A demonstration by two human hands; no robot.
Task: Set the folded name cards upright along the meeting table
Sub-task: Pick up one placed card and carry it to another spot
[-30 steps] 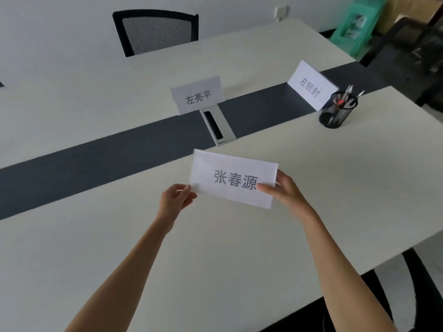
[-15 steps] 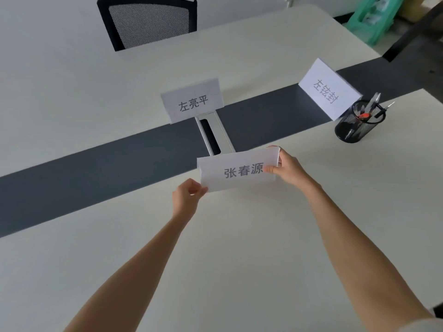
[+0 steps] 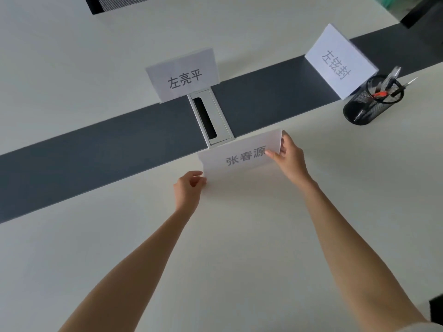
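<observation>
Lowered since earlier, the name card [image 3: 242,159] I pinch with left hand [image 3: 189,188] and right hand [image 3: 291,159] probably touches the table [image 3: 239,236], squared to stand.

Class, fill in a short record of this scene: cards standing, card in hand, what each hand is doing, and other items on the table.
Cards standing: far card; right card
Card in hand: near card, by the cable port
Left hand: pinches its lower left corner
Right hand: grips its right edge
Other items: mesh pen holder
</observation>
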